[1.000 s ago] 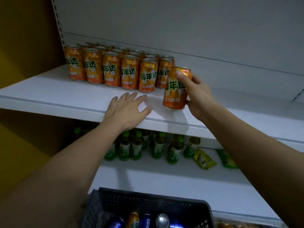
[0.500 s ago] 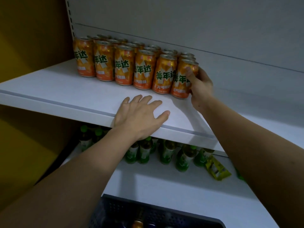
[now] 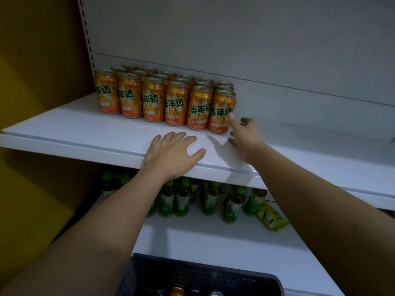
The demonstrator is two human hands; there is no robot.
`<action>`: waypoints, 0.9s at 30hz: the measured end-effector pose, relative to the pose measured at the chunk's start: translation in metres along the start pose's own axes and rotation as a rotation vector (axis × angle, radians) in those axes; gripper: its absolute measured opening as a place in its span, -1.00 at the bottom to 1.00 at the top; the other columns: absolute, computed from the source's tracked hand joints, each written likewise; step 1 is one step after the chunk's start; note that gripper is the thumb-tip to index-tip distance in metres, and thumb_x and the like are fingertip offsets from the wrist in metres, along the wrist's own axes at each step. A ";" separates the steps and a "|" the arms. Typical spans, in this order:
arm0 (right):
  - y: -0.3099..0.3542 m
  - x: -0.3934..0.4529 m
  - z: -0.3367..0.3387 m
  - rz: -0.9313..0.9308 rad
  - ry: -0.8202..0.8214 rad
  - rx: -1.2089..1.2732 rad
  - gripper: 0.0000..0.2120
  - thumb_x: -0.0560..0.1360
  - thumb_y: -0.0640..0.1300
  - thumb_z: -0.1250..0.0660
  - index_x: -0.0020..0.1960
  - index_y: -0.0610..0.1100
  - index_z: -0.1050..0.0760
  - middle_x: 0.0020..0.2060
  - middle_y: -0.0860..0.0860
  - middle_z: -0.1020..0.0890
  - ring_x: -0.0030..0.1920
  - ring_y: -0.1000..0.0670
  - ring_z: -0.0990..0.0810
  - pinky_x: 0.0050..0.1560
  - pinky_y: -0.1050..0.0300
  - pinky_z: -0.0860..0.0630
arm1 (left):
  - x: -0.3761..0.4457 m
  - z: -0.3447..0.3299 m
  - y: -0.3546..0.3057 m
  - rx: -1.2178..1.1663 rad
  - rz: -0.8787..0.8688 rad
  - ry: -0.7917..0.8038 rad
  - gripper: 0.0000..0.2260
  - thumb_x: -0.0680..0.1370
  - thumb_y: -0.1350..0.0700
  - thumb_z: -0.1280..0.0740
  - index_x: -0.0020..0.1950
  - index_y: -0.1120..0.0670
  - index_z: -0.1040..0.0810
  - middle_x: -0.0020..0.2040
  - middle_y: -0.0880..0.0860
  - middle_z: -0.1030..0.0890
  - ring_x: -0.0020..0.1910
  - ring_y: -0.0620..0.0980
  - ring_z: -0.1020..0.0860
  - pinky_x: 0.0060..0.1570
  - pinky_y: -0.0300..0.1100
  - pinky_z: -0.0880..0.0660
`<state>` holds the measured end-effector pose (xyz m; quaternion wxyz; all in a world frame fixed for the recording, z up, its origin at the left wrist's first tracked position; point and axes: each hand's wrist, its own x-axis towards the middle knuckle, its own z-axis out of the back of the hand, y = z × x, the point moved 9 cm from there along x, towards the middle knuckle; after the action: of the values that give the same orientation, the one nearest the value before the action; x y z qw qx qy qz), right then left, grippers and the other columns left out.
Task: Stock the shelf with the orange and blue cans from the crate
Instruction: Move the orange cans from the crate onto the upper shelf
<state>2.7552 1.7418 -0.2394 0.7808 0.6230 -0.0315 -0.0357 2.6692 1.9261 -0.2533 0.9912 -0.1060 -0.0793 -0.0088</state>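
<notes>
Orange can, upright at the right end of the front row, meets only the right hand's extended forefinger; the other fingers are loosely spread, so the grip holds nothing. Left of it, the left hand lies flat, fingers straight, on the shelf. Further cans wait in the crate, straight below and nearer than both hands, roughly equally reachable. Green bottles occupy the lower shelf between; nothing blocks the descent.
</notes>
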 end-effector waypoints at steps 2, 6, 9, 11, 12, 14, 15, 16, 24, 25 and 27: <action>0.001 -0.023 0.010 -0.035 0.029 0.024 -0.28 0.56 0.23 -0.26 0.53 -0.18 -0.16 0.36 -0.11 -0.41 0.20 -0.11 -0.52 0.27 -0.12 -0.51 | -0.001 -0.001 0.002 -0.050 0.005 0.043 -0.39 0.54 -0.40 0.05 0.55 -0.20 -0.17 0.59 -0.10 -0.15 0.56 -0.03 -0.09 0.52 0.10 0.02; 0.007 -0.072 0.019 -0.112 0.162 0.055 -0.38 0.64 0.21 -0.07 0.52 -0.19 -0.21 0.34 -0.14 -0.43 0.17 -0.15 -0.53 0.22 -0.06 -0.53 | -0.012 0.005 0.002 -0.234 0.094 0.095 -0.41 0.58 -0.35 0.03 0.54 -0.14 -0.22 0.56 -0.06 -0.23 0.53 0.00 -0.17 0.51 0.07 -0.03; 0.009 -0.107 0.026 -0.153 0.233 0.070 -0.40 0.66 0.22 0.01 0.47 -0.19 -0.32 0.33 -0.18 -0.47 0.22 -0.19 -0.53 0.28 -0.08 -0.51 | -0.042 0.016 -0.015 -0.353 0.132 0.012 -0.48 0.62 -0.28 0.00 0.50 -0.10 -0.30 0.51 -0.02 -0.33 0.48 0.04 -0.25 0.48 0.04 -0.10; 0.006 -0.131 0.026 -0.166 0.281 0.067 -0.41 0.66 0.22 0.02 0.43 -0.19 -0.37 0.31 -0.19 -0.49 0.24 -0.21 -0.53 0.32 -0.11 -0.48 | -0.061 0.017 -0.021 -0.466 0.171 -0.042 -0.53 0.63 -0.24 -0.03 0.47 -0.08 -0.35 0.48 -0.01 -0.39 0.44 0.07 -0.30 0.46 0.05 -0.18; 0.004 -0.143 0.026 -0.169 0.297 0.046 -0.42 0.66 0.22 0.02 0.42 -0.19 -0.38 0.30 -0.18 -0.51 0.24 -0.20 -0.54 0.33 -0.12 -0.47 | -0.069 0.017 -0.021 -0.552 0.198 -0.069 -0.54 0.62 -0.23 -0.05 0.45 -0.08 -0.38 0.45 0.00 -0.41 0.42 0.07 -0.33 0.43 0.07 -0.24; -0.003 -0.163 0.026 -0.161 0.324 -0.039 -0.43 0.66 0.22 0.01 0.41 -0.18 -0.39 0.30 -0.17 -0.51 0.25 -0.18 -0.53 0.35 -0.13 -0.45 | -0.082 0.016 -0.021 -0.726 0.256 -0.127 -0.57 0.61 -0.20 -0.07 0.40 -0.06 -0.42 0.40 0.00 -0.46 0.36 0.05 -0.39 0.35 0.02 -0.34; -0.008 -0.171 0.025 -0.154 0.335 -0.090 -0.42 0.66 0.23 0.00 0.42 -0.18 -0.39 0.32 -0.16 -0.51 0.26 -0.18 -0.52 0.35 -0.12 -0.44 | -0.090 0.016 -0.021 -0.775 0.285 -0.148 -0.59 0.62 -0.18 -0.08 0.38 -0.05 -0.44 0.37 0.01 -0.47 0.33 0.04 -0.41 0.30 -0.02 -0.37; -0.012 -0.179 0.024 -0.145 0.339 -0.148 -0.41 0.65 0.23 -0.01 0.44 -0.18 -0.38 0.33 -0.15 -0.50 0.27 -0.17 -0.51 0.34 -0.10 -0.45 | -0.098 0.015 -0.022 -0.799 0.306 -0.160 -0.61 0.63 -0.16 -0.08 0.37 -0.05 -0.45 0.35 0.00 -0.48 0.31 0.04 -0.42 0.26 -0.03 -0.39; -0.062 -0.227 -0.002 0.051 0.407 -0.611 -0.52 0.65 0.12 -0.15 0.41 -0.19 -0.40 0.31 -0.13 -0.52 0.24 -0.11 -0.51 0.21 0.03 -0.42 | -0.156 -0.032 -0.019 -0.846 0.375 -0.022 -0.67 0.66 -0.14 -0.04 0.16 -0.02 -0.52 0.03 -0.02 -0.53 0.02 0.01 -0.47 0.05 -0.11 -0.36; -0.074 -0.230 -0.007 0.046 0.419 -0.625 -0.52 0.65 0.11 -0.15 0.40 -0.19 -0.41 0.29 -0.13 -0.53 0.23 -0.11 -0.51 0.20 0.03 -0.43 | -0.161 -0.043 -0.018 -0.846 0.386 0.002 -0.70 0.67 -0.13 -0.04 0.00 -0.05 -0.50 -0.07 -0.05 -0.50 -0.07 -0.02 -0.45 0.01 -0.12 -0.33; -0.099 -0.236 -0.018 0.029 0.448 -0.643 -0.55 0.65 0.10 -0.15 0.35 -0.20 -0.43 0.21 -0.14 -0.56 0.14 -0.10 -0.53 0.12 0.04 -0.44 | -0.174 -0.066 -0.016 -0.855 0.410 0.048 -0.71 0.67 -0.12 -0.03 -0.20 -0.10 -0.37 -0.20 -0.10 -0.40 -0.16 -0.04 -0.40 -0.02 -0.12 -0.30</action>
<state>2.5203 1.7600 -0.3411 0.9241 0.3385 0.1438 0.1041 2.5073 1.8970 -0.3412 0.8416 -0.5176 -0.0232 0.1527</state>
